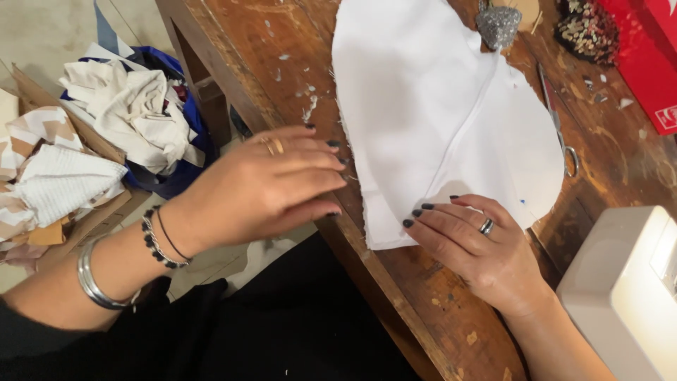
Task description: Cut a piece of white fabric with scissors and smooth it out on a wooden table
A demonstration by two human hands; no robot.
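A white piece of fabric [430,106] with a curved edge and a seam line lies flat on a worn wooden table [423,310]. My right hand [472,243] rests on the fabric's near corner, fingers spread and pressing it down. My left hand [271,187] hovers flat at the table's left edge, its fingertips just reaching the fabric's frayed left side. Neither hand grips anything. Both hands wear rings, and the left wrist carries bracelets.
Scissors [557,123] lie right of the fabric. A glittery grey object [498,25] sits at its far end. A white sewing machine [627,289] stands at the near right, a red box [652,63] at the far right. Fabric scraps [130,106] fill containers on the floor left.
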